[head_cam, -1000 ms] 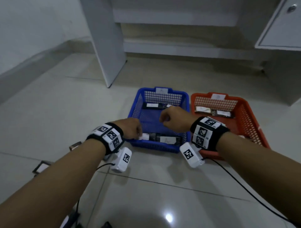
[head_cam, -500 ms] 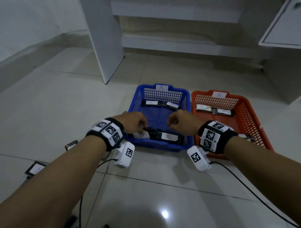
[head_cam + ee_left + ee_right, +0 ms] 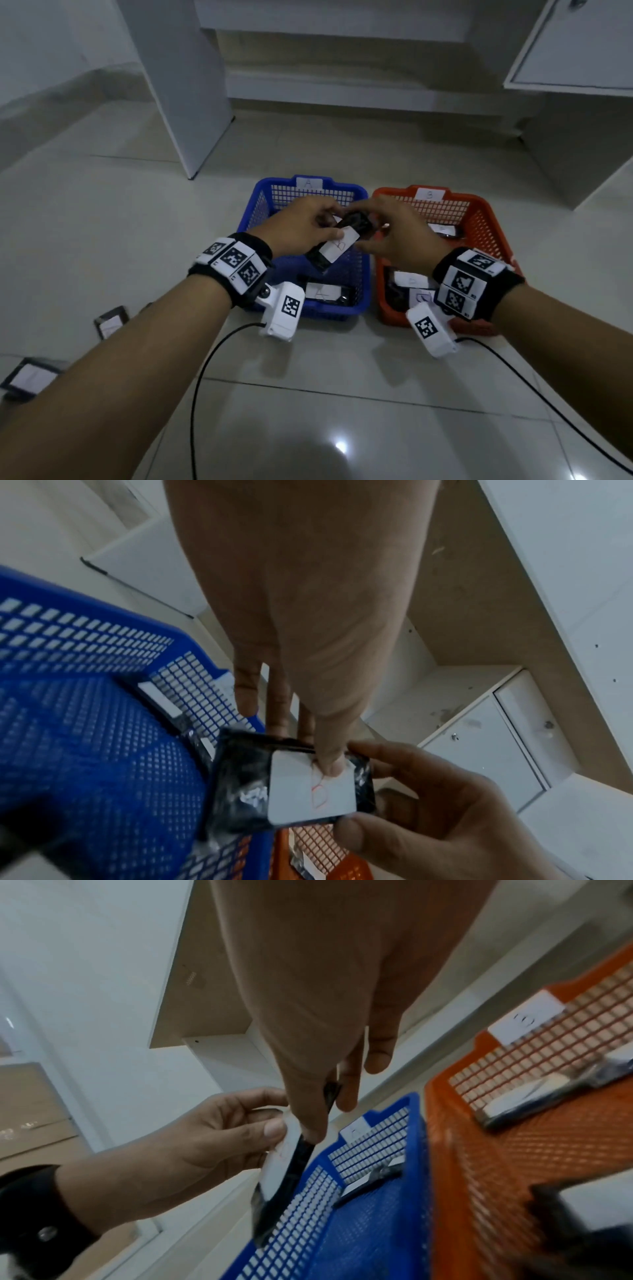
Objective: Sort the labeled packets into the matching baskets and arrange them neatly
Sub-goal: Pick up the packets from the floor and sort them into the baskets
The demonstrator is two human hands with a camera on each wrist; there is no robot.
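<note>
A black packet (image 3: pixel 337 246) with a white label marked B in red hangs above the blue basket (image 3: pixel 251 212), held by both hands. My left hand (image 3: pixel 334 222) pinches its left side, thumb pressed on the label (image 3: pixel 310 788). My right hand (image 3: pixel 363 228) pinches the packet's right end (image 3: pixel 291 1167) between thumb and fingers. The blue basket carries an A tag and the orange basket (image 3: pixel 493 219) beside it a B tag. A packet marked A (image 3: pixel 323 293) lies at the blue basket's near end. Labelled packets (image 3: pixel 409 279) lie in the orange basket.
Two loose labelled packets (image 3: pixel 111 322) (image 3: pixel 29 377) lie on the tiled floor at the left. White cabinet panels (image 3: pixel 185 85) and a shelf stand behind the baskets. Black cables (image 3: pixel 205 370) run from the wrist cameras across the floor.
Both hands were down at the blue basket's near end; now they have risen over its middle with the B packet lifted between them.
</note>
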